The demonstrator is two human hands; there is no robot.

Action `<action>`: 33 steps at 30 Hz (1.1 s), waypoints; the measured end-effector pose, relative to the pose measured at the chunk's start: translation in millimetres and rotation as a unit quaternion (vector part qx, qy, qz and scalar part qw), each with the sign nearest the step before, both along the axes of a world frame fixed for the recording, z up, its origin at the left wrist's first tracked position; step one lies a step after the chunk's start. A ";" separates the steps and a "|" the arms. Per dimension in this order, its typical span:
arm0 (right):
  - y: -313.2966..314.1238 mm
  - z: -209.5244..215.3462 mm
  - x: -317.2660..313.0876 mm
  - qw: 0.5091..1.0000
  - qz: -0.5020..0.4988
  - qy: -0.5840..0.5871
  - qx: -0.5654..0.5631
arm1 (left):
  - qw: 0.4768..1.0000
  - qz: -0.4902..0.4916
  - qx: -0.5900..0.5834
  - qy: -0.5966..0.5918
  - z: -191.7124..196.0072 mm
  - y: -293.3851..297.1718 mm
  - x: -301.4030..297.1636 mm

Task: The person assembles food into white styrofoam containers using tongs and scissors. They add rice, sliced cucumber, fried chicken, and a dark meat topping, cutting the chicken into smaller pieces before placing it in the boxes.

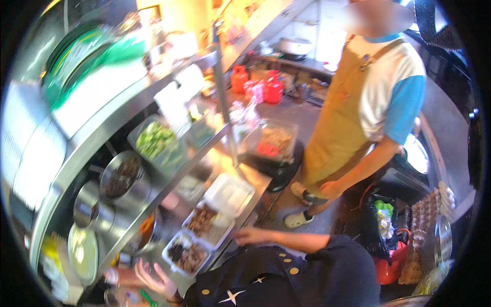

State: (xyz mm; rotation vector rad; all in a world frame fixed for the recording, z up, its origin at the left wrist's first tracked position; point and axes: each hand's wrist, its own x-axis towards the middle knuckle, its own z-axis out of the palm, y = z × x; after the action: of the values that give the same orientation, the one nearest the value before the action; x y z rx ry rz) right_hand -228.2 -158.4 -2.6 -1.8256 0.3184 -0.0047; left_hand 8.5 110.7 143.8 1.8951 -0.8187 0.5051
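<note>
My left hand (156,279) is open at the lower left, its fingers spread, with nothing visible in it. Close to it lies a white compartment takeout box (208,250) holding chopped brown food and a dark food. Behind that compartment, brown pieces (203,221) sit beside pale food. The box's white lid (230,194) is folded back on the far side. My right hand (249,236) is at the box's right edge, fingers loosely bent; I see nothing in them. Whether it touches the rim, I cannot tell.
A metal shelf (176,179) crosses above the counter, with a tub of green vegetables (153,139) and steel pots (123,175) behind it. A person in a tan apron (337,117) stands at the far right. Egg trays (422,225) and a lined red bin (391,263) stand at right.
</note>
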 end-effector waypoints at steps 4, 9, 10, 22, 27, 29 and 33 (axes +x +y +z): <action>12.4 -135.6 -147.8 0.987 -0.047 0.144 0.052 | 0.997 -0.007 -0.026 -0.077 34.2 -63.8 -28.4; -4.1 -146.4 -237.9 0.926 -0.125 0.347 0.080 | 0.994 -0.079 -0.003 -0.073 65.7 -108.5 -51.7; -7.5 -148.6 -245.6 0.919 -0.139 0.357 0.089 | 0.993 -0.096 0.007 -0.069 70.4 -115.1 -54.8; -25.3 -156.7 -312.7 0.876 -0.188 0.430 0.109 | 0.988 -0.141 0.058 -0.014 50.8 -140.0 -61.5; -50.5 -161.8 -309.9 0.889 -0.138 0.432 0.071 | 0.988 -0.147 0.042 0.006 28.2 -147.7 -39.9; -47.7 -176.0 -307.7 0.899 -0.106 0.421 0.062 | 0.985 -0.162 0.060 0.008 17.6 -152.3 -40.6; -68.7 -192.5 -261.2 0.936 -0.011 0.349 -0.036 | 0.985 -0.128 0.110 -0.040 15.2 -150.8 -38.7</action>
State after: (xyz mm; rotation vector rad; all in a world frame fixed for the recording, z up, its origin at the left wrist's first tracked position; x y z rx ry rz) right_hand -489.4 -227.2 -195.1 -1.8446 0.8439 0.6374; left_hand -30.2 -40.1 159.0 1.9402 -1.1937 0.3427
